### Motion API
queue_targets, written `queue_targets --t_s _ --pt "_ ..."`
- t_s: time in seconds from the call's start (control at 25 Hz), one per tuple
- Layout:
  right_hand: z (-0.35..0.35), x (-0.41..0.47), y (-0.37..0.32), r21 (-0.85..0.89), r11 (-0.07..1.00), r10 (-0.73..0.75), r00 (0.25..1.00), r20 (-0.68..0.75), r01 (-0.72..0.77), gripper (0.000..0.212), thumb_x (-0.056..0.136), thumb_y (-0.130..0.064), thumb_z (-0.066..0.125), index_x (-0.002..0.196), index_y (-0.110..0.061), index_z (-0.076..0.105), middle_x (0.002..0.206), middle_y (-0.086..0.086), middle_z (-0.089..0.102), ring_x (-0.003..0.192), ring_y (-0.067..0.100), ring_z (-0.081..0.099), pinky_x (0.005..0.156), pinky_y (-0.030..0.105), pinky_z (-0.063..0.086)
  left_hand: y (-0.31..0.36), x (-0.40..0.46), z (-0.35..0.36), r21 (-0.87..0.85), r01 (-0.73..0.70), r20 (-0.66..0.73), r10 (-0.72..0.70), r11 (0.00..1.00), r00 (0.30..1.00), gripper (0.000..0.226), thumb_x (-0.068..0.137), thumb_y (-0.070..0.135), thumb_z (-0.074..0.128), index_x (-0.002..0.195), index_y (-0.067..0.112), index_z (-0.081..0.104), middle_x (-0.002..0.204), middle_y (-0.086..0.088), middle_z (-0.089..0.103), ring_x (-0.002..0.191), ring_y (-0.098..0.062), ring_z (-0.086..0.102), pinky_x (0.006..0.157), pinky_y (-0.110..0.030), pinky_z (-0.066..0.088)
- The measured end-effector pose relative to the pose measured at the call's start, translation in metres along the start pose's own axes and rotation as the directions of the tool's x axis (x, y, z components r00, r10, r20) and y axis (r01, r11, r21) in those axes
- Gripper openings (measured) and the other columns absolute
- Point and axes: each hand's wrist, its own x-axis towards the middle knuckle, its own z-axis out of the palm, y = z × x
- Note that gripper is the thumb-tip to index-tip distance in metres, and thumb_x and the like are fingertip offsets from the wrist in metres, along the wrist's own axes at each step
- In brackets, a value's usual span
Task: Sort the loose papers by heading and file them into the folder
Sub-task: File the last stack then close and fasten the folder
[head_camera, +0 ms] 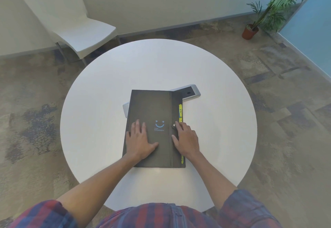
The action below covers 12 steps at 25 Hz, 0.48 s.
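A dark grey folder point(152, 109) with a blue smiley print lies closed in the middle of the round white table point(100, 120). Yellow index tabs point(180, 110) stick out along its right edge. My left hand point(139, 140) rests flat on the cover near the lower left, fingers spread. My right hand point(186, 139) lies on the flap at the right, its fingertips beside the metal snap button point(174, 125). No loose papers show outside the folder.
A grey flat device point(190, 94) pokes out from under the folder's far right corner, and a pale corner point(126, 108) shows at its left. A white chair point(84, 30) stands at the far left, a potted plant point(250, 30) on the floor at the far right.
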Motion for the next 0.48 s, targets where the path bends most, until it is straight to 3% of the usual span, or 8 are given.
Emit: queue_targets --t_s 0.08,0.16,0.28,0.4,0.48 --pt "0.0 -0.014 0.001 0.086 0.973 0.22 0.973 -0.069 -0.214 0.059 0.091 -0.047 0.059 0.137 -0.012 0.05 0.137 0.004 0.051 0.122 0.026 0.053 0.091 0.039 0.047 -0.016 -0.005 0.001 -0.071 0.21 -0.016 -0.212 0.975 0.977 0.12 0.066 0.083 0.054 0.152 0.008 0.015 0.159 -0.013 0.015 0.149 -0.027 0.008 0.113 -0.05 0.022" --pt "0.002 -0.023 -0.001 0.145 0.916 0.378 0.926 -0.001 -0.374 0.064 0.088 -0.056 0.058 0.135 -0.012 0.052 0.138 0.005 0.047 0.126 0.026 0.047 0.094 0.04 0.045 -0.03 -0.01 -0.001 -0.157 0.344 -0.023 -0.352 0.926 0.936 0.123 0.06 0.086 0.058 0.147 0.006 0.023 0.148 -0.014 0.029 0.143 -0.03 0.019 0.108 -0.052 0.028" --pt "0.002 -0.019 -0.005 0.272 0.86 0.404 0.902 0.152 -0.431 0.067 0.084 -0.056 0.065 0.133 -0.012 0.051 0.136 0.004 0.044 0.128 0.025 0.044 0.095 0.037 0.045 -0.037 -0.013 0.001 -0.282 0.384 -0.009 -0.403 0.879 0.915 0.099 0.061 0.074 0.071 0.13 0.008 0.042 0.132 -0.011 0.041 0.131 -0.032 0.032 0.103 -0.048 0.035" --pt "-0.001 -0.008 -0.01 0.58 0.604 0.451 0.834 0.318 -0.547 0.061 0.076 -0.043 0.073 0.124 -0.013 0.051 0.124 0.002 0.055 0.117 0.025 0.057 0.096 0.036 0.049 -0.034 -0.013 -0.001 -0.46 0.399 0.005 -0.447 0.793 0.895 0.092 0.061 0.057 0.083 0.13 0.009 0.044 0.131 -0.008 0.045 0.128 -0.031 0.037 0.103 -0.047 0.035" --pt "-0.007 -0.004 -0.016 0.693 0.481 0.452 0.829 0.329 -0.538 0.055 0.078 -0.027 0.073 0.124 -0.016 0.046 0.117 0.001 0.06 0.108 0.025 0.062 0.096 0.041 0.05 -0.037 -0.006 -0.004 -0.608 0.367 0.012 -0.454 0.704 0.891 0.091 0.061 0.049 0.087 0.131 0.009 0.043 0.129 -0.007 0.052 0.124 -0.03 0.046 0.104 -0.048 0.035"
